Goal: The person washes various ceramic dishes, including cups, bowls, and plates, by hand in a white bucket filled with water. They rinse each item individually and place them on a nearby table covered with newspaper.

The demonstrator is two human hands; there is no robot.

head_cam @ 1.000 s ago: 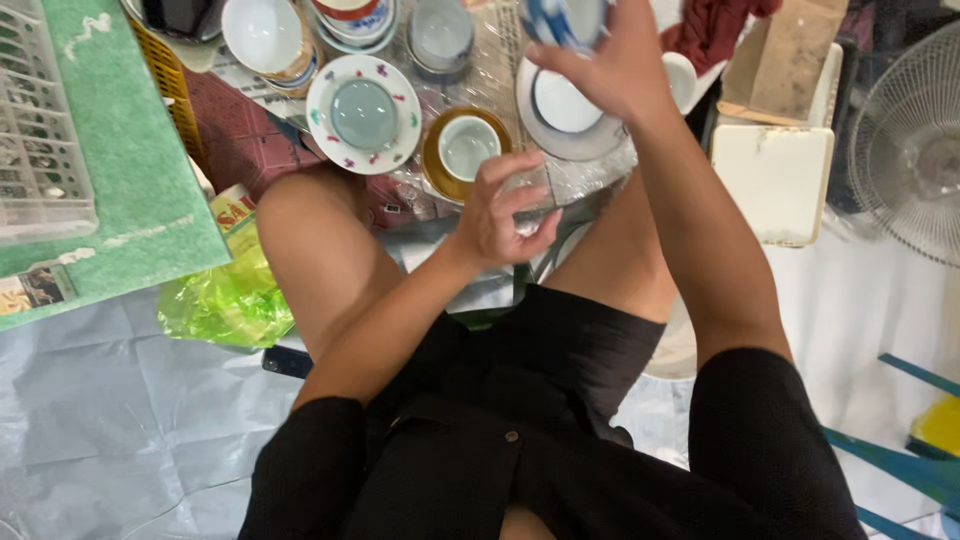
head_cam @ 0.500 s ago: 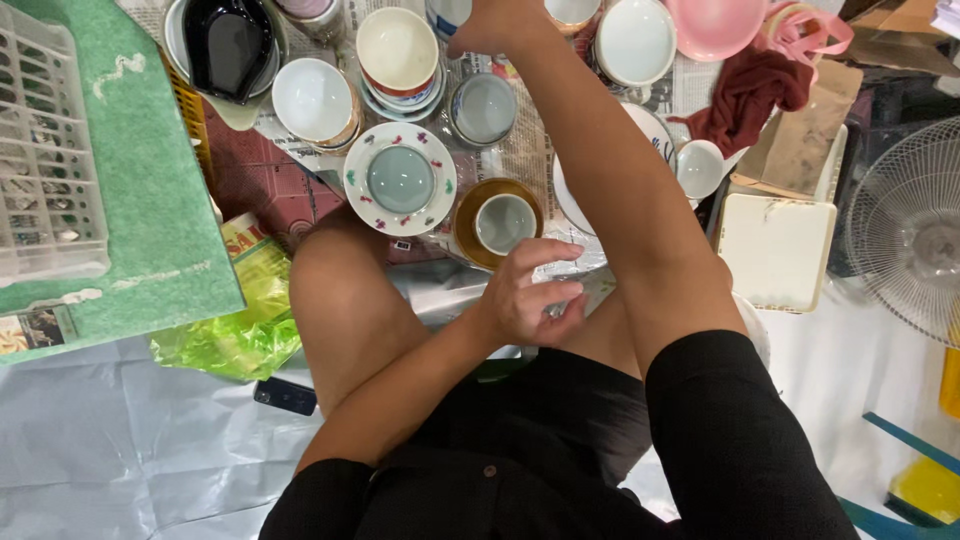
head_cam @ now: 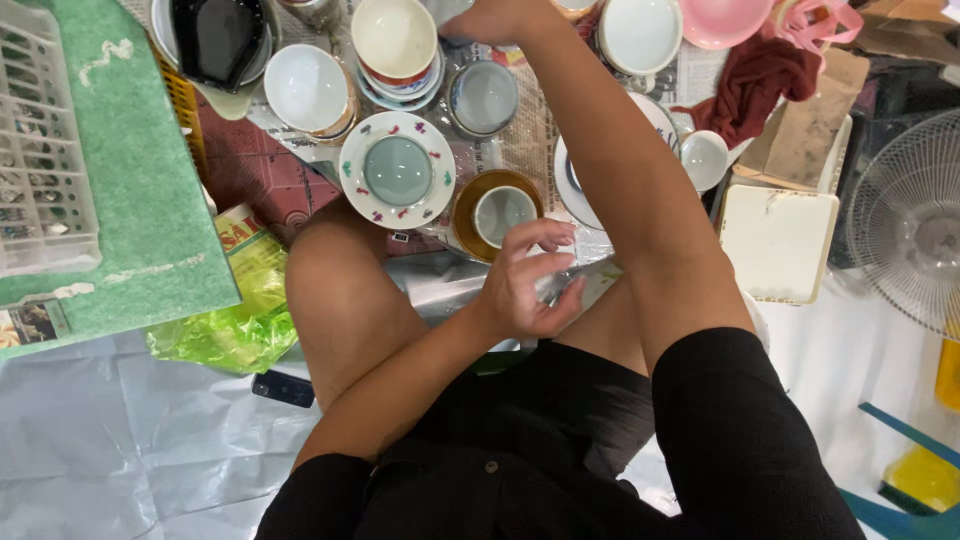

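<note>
Head view, left hand (head_cam: 530,285) fingers curled loosely, grasping nothing, just below brown cup (head_cam: 500,213), right hand (head_cam: 495,20) outstretched over bowls (head_cam: 395,45), grip unclear.

Bright, even overhead light; soft shadows under the arms; mild glare on the crinkled silver plastic sheet (head_cam: 470,285) (wide-angle stretch at edges); focus sharp.
</note>
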